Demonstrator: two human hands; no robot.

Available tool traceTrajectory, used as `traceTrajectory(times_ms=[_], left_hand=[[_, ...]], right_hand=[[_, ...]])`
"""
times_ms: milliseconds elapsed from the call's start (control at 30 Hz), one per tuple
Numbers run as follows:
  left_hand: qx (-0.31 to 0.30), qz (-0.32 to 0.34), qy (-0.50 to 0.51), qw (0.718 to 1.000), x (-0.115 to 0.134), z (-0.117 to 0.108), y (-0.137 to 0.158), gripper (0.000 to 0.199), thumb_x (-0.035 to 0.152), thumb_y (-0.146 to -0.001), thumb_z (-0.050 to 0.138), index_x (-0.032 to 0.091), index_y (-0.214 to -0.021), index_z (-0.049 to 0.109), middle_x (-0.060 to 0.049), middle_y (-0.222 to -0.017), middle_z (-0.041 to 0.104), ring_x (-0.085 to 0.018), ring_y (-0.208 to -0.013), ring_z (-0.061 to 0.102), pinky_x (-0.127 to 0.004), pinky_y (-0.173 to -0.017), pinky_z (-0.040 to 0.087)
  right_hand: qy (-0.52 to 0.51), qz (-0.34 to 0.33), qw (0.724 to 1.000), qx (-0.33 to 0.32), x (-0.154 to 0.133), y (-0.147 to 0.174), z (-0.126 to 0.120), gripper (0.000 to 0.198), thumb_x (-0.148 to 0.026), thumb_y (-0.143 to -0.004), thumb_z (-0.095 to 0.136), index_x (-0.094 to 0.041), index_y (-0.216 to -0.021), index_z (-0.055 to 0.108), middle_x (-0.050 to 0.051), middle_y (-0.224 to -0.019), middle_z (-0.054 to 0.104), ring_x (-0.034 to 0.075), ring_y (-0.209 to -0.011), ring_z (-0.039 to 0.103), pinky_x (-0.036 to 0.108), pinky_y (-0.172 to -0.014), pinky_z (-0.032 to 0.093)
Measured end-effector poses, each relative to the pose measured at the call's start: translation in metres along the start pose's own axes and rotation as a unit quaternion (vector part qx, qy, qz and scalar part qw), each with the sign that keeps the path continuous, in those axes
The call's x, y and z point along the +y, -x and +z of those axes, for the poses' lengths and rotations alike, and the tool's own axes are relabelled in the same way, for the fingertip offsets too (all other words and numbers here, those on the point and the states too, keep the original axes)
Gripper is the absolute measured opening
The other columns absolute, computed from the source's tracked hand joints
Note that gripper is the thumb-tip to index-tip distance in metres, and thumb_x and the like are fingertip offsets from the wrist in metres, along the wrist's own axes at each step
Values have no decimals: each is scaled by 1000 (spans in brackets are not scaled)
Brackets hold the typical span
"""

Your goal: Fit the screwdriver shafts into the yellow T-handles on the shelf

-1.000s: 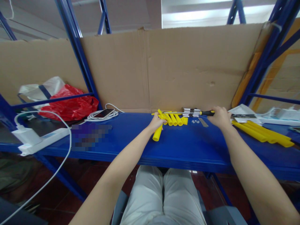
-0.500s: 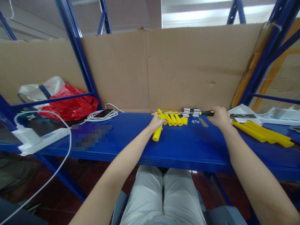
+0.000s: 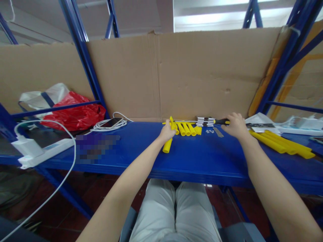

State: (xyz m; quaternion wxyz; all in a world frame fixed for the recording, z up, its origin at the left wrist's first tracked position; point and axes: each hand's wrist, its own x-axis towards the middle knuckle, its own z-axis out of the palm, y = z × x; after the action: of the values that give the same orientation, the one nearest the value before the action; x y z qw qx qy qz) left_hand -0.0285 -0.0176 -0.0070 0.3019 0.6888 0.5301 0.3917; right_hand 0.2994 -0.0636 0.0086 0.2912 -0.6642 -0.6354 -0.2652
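Observation:
My left hand [image 3: 166, 131] is closed around a yellow tube [image 3: 167, 147], whose near end points toward me above the blue tabletop. My right hand [image 3: 235, 125] is closed at the back of the black-and-yellow handle of a long screwdriver [image 3: 220, 122]. Its thin shaft runs left toward the top of the held tube; whether the tip touches it I cannot tell. Beside my left hand several short yellow tubes [image 3: 186, 129] lie in a row. Between my hands are small metal pieces [image 3: 209, 131], a flat metal strip [image 3: 218, 132] and a stack of white-and-dark packs [image 3: 205, 121].
Longer yellow tubes [image 3: 281, 144] lie at the right, near white paper [image 3: 261, 120] and a white power strip [image 3: 297, 130]. On the left are coiled cable [image 3: 109, 125], a red plastic bag [image 3: 75, 112] and another power strip [image 3: 47, 153]. Cardboard [image 3: 202, 74] stands along the back.
My right hand has shifted very slightly left along the screwdriver handle. The left hand keeps its grip on the tube, and the view has moved a little.

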Motion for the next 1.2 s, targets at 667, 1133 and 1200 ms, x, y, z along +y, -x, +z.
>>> traceTrajectory(times_ms=[667, 1133, 1200], left_hand=[[19, 35, -32, 999, 3, 0, 2, 51, 10, -82, 63, 26, -127, 43, -8, -109, 72, -22, -88, 73, -34, -80, 59], [28, 24, -67, 997, 3, -4, 3, 58, 7, -78, 62, 25, -130, 45, -10, -109, 72, -25, -92, 74, -34, -79, 58], [30, 27, -72, 997, 3, -4, 2, 58, 8, -78, 62, 24, -131, 44, -10, -110, 73, -26, -93, 74, -34, -80, 58]], right_hand=[[43, 51, 993, -98, -9, 2, 0, 31, -42, -77, 65, -21, -99, 71, 12, -86, 74, 32, -81, 67, 38, -67, 45], [48, 18, 991, -127, -15, 3, 0, 24, -38, -77, 66, -22, -95, 66, 12, -89, 73, 30, -85, 67, 35, -69, 45], [51, 52, 989, -132, -19, 4, -2, 30, -42, -78, 67, -21, -100, 64, 12, -87, 73, 30, -81, 68, 34, -64, 43]])
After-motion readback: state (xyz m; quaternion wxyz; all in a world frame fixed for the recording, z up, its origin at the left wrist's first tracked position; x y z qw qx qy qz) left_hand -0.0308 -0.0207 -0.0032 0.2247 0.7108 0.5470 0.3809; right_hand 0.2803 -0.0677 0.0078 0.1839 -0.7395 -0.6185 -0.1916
